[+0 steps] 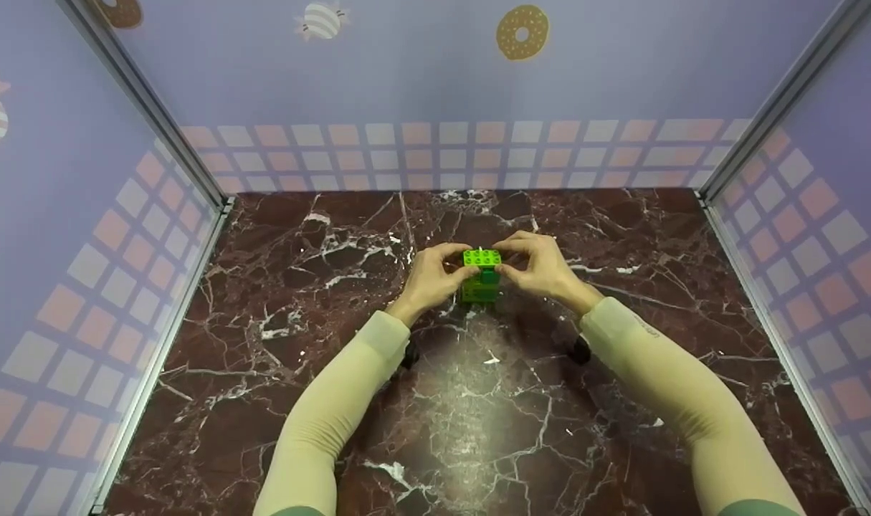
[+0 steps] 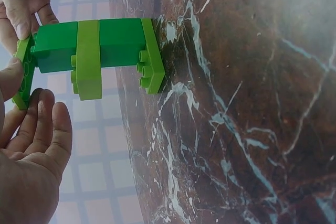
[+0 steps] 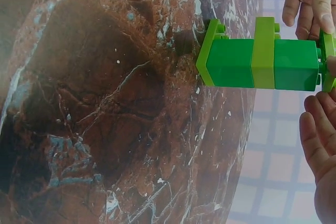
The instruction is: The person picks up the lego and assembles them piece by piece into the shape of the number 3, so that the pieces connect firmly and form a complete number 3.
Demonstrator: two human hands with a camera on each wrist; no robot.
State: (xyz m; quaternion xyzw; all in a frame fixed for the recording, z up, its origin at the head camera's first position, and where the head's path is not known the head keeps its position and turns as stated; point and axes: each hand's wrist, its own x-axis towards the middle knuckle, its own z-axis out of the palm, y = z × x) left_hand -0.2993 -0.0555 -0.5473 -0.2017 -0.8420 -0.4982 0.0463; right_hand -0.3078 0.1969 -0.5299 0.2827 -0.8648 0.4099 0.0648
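A tower of toy building bricks (image 1: 479,290) stands upright on the marbled tabletop. From the bottom it has a light green base plate (image 2: 154,56), a dark green brick (image 2: 122,42), a light green brick (image 2: 89,59) and another dark green brick (image 2: 56,45). My left hand (image 1: 434,276) and right hand (image 1: 539,265) pinch a light green building plate (image 1: 482,258) from opposite sides at the tower's top. In the right wrist view, studs of the upper dark green brick (image 3: 295,64) show just under this plate, which sits slightly tilted in the left wrist view.
Dark red marbled tabletop (image 1: 299,401) surrounds the tower. Lilac panels with a checked band form the back wall (image 1: 435,86) and both sides. Metal strips (image 1: 155,358) edge the table at left and right.
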